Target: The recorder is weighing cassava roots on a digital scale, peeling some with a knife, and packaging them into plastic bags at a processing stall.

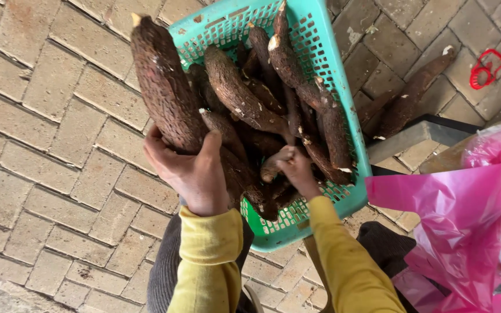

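Observation:
A turquoise plastic basket (326,69) holds several long brown cassava roots. My left hand (189,171) grips a thick cassava root (163,87) lifted above the basket's left side, its far end pointing away from me. My right hand (294,168) reaches into the basket and closes around a smaller root (273,168) among the pile. Both arms wear yellow sleeves.
Brick paving (47,145) lies all around. Two more roots (407,95) rest on the bricks right of the basket. A pink plastic bag (459,220) sits at the lower right. A small red object (485,68) lies at the upper right. A grey ledge (413,136) runs beside the basket.

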